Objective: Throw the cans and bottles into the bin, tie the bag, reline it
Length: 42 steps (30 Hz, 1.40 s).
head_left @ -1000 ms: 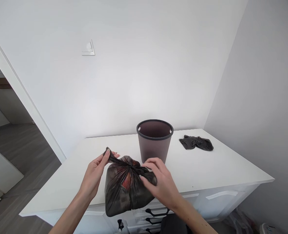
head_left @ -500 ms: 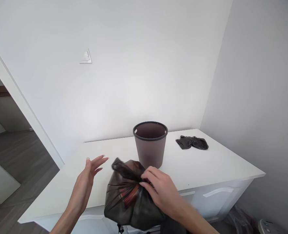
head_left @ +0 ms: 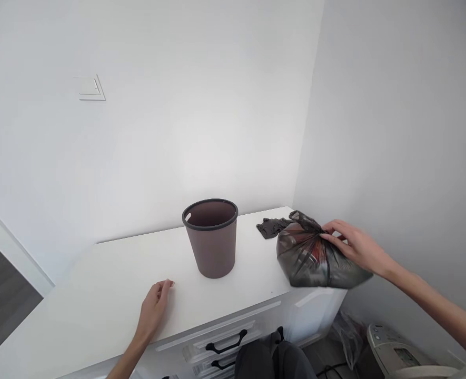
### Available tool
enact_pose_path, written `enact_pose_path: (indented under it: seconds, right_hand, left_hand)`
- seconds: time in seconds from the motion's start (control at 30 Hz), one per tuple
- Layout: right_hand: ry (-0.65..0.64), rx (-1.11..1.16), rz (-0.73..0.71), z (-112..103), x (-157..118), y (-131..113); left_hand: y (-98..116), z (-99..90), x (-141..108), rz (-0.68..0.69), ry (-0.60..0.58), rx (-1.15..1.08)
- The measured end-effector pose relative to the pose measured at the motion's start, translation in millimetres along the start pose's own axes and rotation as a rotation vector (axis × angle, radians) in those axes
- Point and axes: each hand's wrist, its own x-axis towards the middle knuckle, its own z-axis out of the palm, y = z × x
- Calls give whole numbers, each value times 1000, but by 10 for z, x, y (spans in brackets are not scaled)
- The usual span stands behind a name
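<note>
My right hand (head_left: 353, 243) pinches the gathered neck of a filled black garbage bag (head_left: 307, 260) at the right end of the white countertop (head_left: 130, 273). Colourful contents show through its thin plastic, and a twisted end sticks up at the left. Whether the bag touches the countertop I cannot tell. My left hand (head_left: 156, 305) is over the front of the countertop with its fingers curled together and nothing seen in them. Between my hands, farther back, a brown trash can (head_left: 212, 252) with a black rim stands upright. Behind the filled bag lies a crumpled black bag (head_left: 271, 227), partly covered.
White drawers with black handles (head_left: 227, 342) are below the countertop edge. On the floor at the lower right are a clear plastic bag (head_left: 347, 337) and a light-coloured appliance (head_left: 394, 350). Walls close off the back and right; a light switch (head_left: 90, 88) is at upper left.
My right hand has carried the filled garbage bag from the front middle to the right. My left hand has lowered, its spread fingers now curled. The view has turned right.
</note>
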Motion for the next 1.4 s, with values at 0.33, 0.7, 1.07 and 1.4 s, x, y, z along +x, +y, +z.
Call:
enact_pose_path:
  seconds: [0.33, 0.7, 1.07, 1.4]
  right_hand:
    - [-217, -42, 5, 347, 730, 977]
    - [202, -296, -18, 866, 452, 281]
    - [-235, -54, 21, 2582, 103, -627]
    - [-73, -246, 404, 3064, 698, -223]
  left_hand:
    - [-35, 74, -28, 48, 36, 53]
    - [-15, 105, -19, 29, 30, 43]
    - [-75, 128, -51, -8, 24, 10]
    - [-81, 119, -89, -44, 12, -22]
